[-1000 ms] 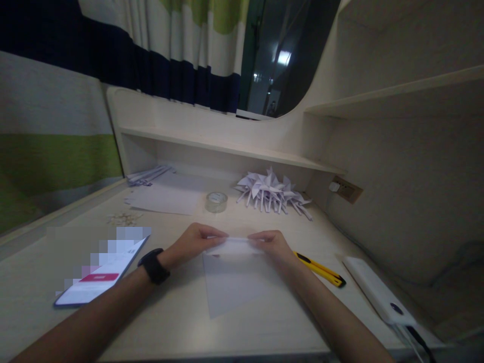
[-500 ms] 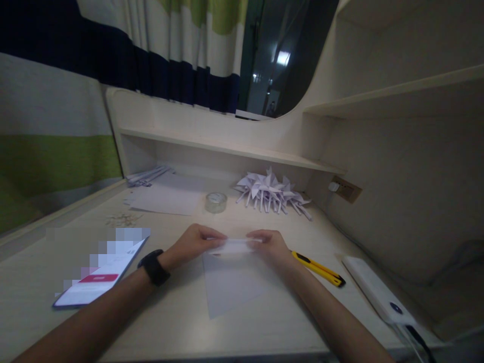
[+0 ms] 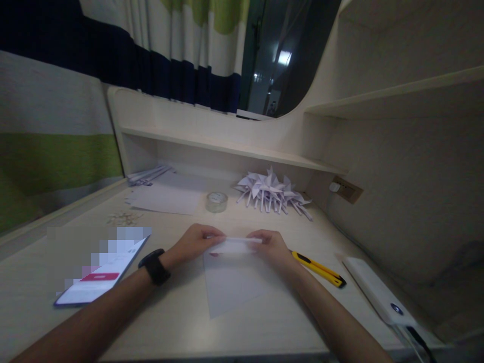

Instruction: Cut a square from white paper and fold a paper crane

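Between my two hands is a small piece of white paper (image 3: 238, 246), its far edge turned over into a narrow roll or fold. My left hand (image 3: 197, 241), with a dark watch on the wrist, pinches its left end between thumb and fingers. The right end is pinched by my right hand (image 3: 271, 244). Beneath it a larger white sheet (image 3: 234, 290) lies flat on the desk, partly covered by the held paper and my right forearm. Just right of my right wrist rests a yellow utility knife (image 3: 318, 268).
Folded paper pinwheels (image 3: 268, 186) are heaped at the back, right of a roll of clear tape (image 3: 217, 201). Paper sheets (image 3: 166, 194) and rolled paper sticks (image 3: 147, 176) lie back left. A lit phone (image 3: 104, 272) is at left, a white power strip (image 3: 374, 290) at right.
Both hands keep their pinch in nearly the same place. The held paper looks sharper now and its rolled far edge shows more clearly. Nothing else has visibly moved.
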The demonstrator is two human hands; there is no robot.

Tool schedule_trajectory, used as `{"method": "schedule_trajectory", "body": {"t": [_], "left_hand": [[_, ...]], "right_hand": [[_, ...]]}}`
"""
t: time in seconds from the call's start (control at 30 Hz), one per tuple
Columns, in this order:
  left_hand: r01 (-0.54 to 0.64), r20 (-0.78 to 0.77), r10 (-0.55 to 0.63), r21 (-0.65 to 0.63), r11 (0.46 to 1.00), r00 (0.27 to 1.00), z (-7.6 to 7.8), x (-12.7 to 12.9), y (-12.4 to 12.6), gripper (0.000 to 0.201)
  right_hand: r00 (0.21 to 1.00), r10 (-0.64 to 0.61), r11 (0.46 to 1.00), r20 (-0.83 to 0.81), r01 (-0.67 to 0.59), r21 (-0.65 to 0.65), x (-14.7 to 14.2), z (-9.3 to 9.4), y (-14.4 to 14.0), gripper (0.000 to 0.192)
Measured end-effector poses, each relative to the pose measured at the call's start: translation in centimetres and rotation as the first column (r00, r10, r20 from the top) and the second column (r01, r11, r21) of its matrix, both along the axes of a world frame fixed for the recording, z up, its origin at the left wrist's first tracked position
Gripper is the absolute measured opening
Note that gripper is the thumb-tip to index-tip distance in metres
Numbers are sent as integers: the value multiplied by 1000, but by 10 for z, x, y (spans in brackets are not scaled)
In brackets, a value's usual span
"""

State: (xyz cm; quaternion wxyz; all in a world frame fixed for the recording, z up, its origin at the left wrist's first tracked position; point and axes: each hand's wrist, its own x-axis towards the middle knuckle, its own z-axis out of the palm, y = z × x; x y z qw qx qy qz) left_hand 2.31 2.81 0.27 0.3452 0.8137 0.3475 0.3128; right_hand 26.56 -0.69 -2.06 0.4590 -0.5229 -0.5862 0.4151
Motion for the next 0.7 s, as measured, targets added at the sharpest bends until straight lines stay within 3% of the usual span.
{"method": "schedule_trajectory", "body": {"t": [0.23, 0.57, 0.7], "left_hand": [[21, -2, -21, 2, 1000, 1000, -5, -1, 4, 29], [84, 3, -84, -19, 996, 996, -13, 0, 2, 26], [85, -8, -85, -34, 996, 996, -11, 0, 2, 31]], "right_hand": [[991, -82, 997, 111, 81, 5, -4, 5, -5, 22], [969, 9, 999, 246, -19, 36, -8, 12, -11, 25], [977, 37, 999, 208, -43, 27, -5, 13, -11, 26]]}}
